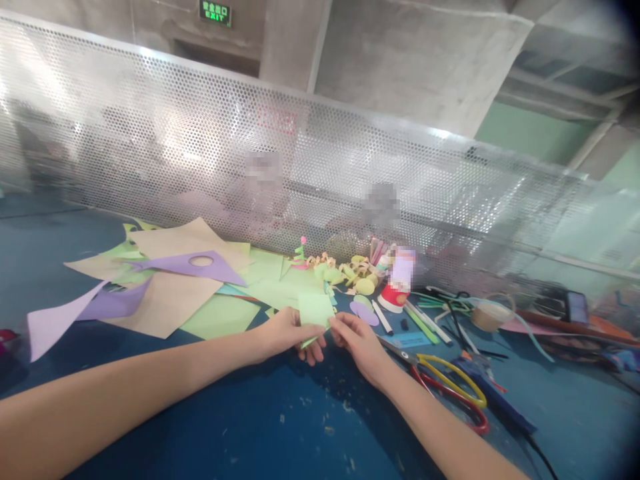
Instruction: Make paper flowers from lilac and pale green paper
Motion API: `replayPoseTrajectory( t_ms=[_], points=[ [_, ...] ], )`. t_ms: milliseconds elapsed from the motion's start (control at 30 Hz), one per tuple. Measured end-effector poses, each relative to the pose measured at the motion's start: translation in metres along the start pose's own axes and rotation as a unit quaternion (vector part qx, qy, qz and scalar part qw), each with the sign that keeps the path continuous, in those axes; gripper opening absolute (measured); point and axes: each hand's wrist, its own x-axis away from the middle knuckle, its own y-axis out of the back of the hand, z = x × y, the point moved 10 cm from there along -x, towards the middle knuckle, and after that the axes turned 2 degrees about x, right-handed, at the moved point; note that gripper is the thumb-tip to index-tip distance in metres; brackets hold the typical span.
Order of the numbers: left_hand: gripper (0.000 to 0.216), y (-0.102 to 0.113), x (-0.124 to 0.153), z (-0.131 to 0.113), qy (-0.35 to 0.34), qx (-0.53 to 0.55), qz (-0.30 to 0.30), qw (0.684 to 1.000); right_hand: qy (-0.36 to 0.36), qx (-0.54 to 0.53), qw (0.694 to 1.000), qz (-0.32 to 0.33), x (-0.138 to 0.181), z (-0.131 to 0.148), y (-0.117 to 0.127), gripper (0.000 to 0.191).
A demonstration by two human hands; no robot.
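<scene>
My left hand and my right hand meet over the blue table. Both pinch a small light green paper piece, the left from its left edge, the right from its lower right corner. The paper stands tilted up between the fingers. Just to the right lie scissors with yellow and red handles, blades pointing toward my right hand.
Cut sheets of tan, purple and green paper spread at the left. A red and white cup, curled paper scraps, pens and a tape roll sit behind. A perforated metal screen backs the table; blurred people sit beyond it.
</scene>
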Motion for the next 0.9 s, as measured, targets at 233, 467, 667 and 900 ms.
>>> replayPoseTrajectory(
  t_ms=[233, 467, 667, 900],
  points=[
    [0.024, 0.016, -0.002, -0.002, -0.029, -0.033, -0.078, 0.996, 0.000, 0.003, 1.000, -0.002, 0.000, 0.001, 0.001, 0.030],
    [0.023, 0.011, 0.000, -0.003, -0.018, -0.014, -0.054, 0.998, 0.001, 0.008, 1.000, -0.004, 0.001, 0.002, 0.000, 0.032],
    [0.025, 0.007, -0.001, -0.002, -0.015, 0.003, -0.029, 0.999, 0.004, 0.019, 1.000, -0.001, 0.000, 0.000, 0.000, 0.032],
    [0.027, 0.008, -0.001, 0.001, 0.003, 0.035, -0.019, 0.999, 0.020, 0.023, 1.000, -0.006, -0.001, 0.001, 0.001, 0.030]
  ],
)
